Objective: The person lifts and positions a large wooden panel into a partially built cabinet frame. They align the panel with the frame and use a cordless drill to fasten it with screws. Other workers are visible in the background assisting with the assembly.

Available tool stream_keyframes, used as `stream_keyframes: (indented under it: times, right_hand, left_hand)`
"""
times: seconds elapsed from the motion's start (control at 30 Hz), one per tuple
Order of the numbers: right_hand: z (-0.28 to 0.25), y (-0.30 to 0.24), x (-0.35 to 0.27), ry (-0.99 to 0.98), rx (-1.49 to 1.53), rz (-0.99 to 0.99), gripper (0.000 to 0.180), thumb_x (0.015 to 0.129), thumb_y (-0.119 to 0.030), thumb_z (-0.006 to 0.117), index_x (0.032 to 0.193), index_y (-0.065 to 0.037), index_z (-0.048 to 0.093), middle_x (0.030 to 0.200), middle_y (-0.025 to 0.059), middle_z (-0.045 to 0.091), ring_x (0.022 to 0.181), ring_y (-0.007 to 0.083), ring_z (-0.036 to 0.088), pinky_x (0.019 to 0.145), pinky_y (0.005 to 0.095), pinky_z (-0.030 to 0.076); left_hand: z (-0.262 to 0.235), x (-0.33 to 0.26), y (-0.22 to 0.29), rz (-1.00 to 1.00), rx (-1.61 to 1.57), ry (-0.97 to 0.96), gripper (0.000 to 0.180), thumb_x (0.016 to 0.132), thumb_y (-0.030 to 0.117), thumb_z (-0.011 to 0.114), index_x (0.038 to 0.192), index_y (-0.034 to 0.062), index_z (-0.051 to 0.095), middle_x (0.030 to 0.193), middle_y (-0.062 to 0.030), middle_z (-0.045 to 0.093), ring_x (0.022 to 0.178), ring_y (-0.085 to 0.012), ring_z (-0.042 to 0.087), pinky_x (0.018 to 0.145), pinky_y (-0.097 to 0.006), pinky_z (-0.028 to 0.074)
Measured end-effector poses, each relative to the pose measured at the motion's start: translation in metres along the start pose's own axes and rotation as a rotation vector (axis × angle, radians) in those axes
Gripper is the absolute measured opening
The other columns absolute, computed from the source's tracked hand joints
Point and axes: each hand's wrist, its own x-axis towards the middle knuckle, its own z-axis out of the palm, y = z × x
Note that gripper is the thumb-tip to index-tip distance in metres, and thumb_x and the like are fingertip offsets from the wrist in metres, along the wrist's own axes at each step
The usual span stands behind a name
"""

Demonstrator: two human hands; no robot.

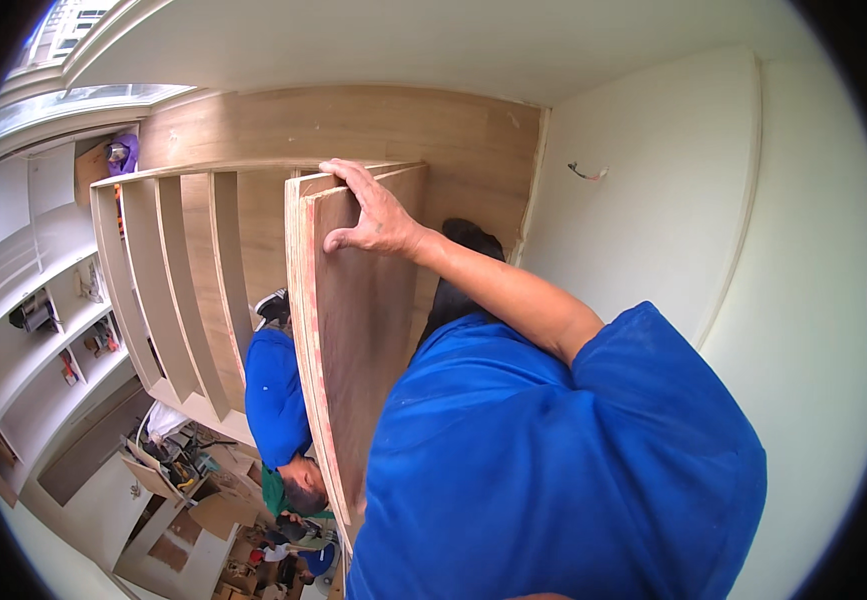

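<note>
1. Wooden panels [358, 310], one against another, stand edge-up, as far as I can judge, just left of my blue-shirted torso, beside an open frame with dividers [231, 280].

2. My right hand [378, 218] grips them near one corner, thumb on the near face, fingers hooked over the edge; my left hand cannot be made out, so I cannot tell its state.

3. A co-worker in blue [278, 390] bends low on the panels' far side, head close to their edge in my view.

4. Risk, in my judgement: a one-cornered grip could let the panels slide against each other or tip, threatening the co-worker's head. An uneven lift could knock the frame or pinch my fingers.
</note>
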Motion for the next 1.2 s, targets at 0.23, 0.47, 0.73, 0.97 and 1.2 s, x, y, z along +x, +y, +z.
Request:
stream_keyframes:
  times: [0.23, 0.47, 0.73, 0.97, 1.2]
  right_hand:
    - [-0.011, -0.002, 0.014, -0.091, -0.057, 0.022, 0.130, 0.068, -0.071, 0.094, 0.162, 0.001, 0.040, 0.165, 0.0290, 0.042, 0.157, 0.0446, 0.037, 0.131, 0.0506, 0.032]
    - [-0.020, -0.003, 0.014, -0.133, -0.096, 0.009, 0.126, 0.072, -0.068, 0.092, 0.163, 0.001, 0.039, 0.166, 0.0285, 0.042, 0.159, 0.0429, 0.037, 0.131, 0.0493, 0.032]
    - [-0.012, -0.002, 0.009, -0.039, -0.035, -0.021, 0.107, 0.075, -0.060, 0.094, 0.155, -0.004, 0.052, 0.156, 0.0235, 0.056, 0.149, 0.0425, 0.049, 0.127, 0.0505, 0.038]
    - [-0.011, 0.008, 0.008, -0.054, -0.057, -0.061, 0.106, 0.082, -0.066, 0.086, 0.161, -0.007, 0.046, 0.158, 0.0216, 0.052, 0.150, 0.0415, 0.047, 0.126, 0.0511, 0.037]
    - [-0.009, 0.010, 0.006, -0.055, -0.107, -0.101, 0.105, 0.083, -0.066, 0.084, 0.159, -0.004, 0.046, 0.157, 0.0236, 0.052, 0.148, 0.0438, 0.047, 0.127, 0.0521, 0.036]
  left_hand:
    - [0.011, -0.001, -0.003, -0.041, -0.027, -0.007, 0.066, 0.103, 0.045, 0.071, 0.150, 0.0018, 0.056, 0.146, -0.0204, 0.055, 0.132, -0.0406, 0.056, 0.106, -0.057, 0.050]
    - [0.022, 0.003, -0.005, -0.065, -0.054, -0.014, 0.064, 0.103, 0.045, 0.070, 0.149, 0.0022, 0.056, 0.143, -0.0198, 0.056, 0.130, -0.0398, 0.057, 0.104, -0.056, 0.051]
    - [0.034, 0.012, 0.016, -0.056, -0.005, -0.046, 0.063, 0.104, 0.045, 0.069, 0.148, 0.0026, 0.057, 0.140, -0.0191, 0.058, 0.127, -0.0390, 0.058, 0.102, -0.056, 0.052]
    - [0.038, 0.014, 0.023, -0.073, -0.002, -0.059, 0.062, 0.104, 0.046, 0.067, 0.148, 0.0030, 0.058, 0.138, -0.0184, 0.059, 0.124, -0.0382, 0.060, 0.100, -0.055, 0.053]
    - [0.035, 0.016, 0.019, -0.100, -0.074, -0.060, 0.060, 0.105, 0.046, 0.066, 0.147, 0.0034, 0.058, 0.135, -0.0178, 0.060, 0.121, -0.0375, 0.061, 0.098, -0.055, 0.053]
